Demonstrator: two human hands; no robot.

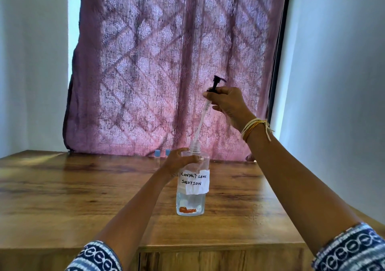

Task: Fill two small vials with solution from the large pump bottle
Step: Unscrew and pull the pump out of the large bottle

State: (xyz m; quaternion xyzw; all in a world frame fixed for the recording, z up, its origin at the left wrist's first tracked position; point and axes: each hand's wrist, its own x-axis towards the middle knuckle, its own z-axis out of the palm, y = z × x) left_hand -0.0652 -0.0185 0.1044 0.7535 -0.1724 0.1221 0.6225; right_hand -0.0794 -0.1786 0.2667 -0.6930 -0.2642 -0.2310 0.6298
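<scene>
Wooden bench (83,189), pink curtain (166,62) behind: left hand (179,162) clamped round labelled bottle (192,187); right hand (227,101) gripping lifted pump (215,85), tube still in neck; two blue-capped vials (162,153) behind.

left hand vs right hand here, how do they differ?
The left hand is low, wrapped around the bottle standing on the table; the right hand is raised, holding the pump head, whose tube slants down into the neck. Only the right wrist wears thread bands. Both are shut on something.
</scene>
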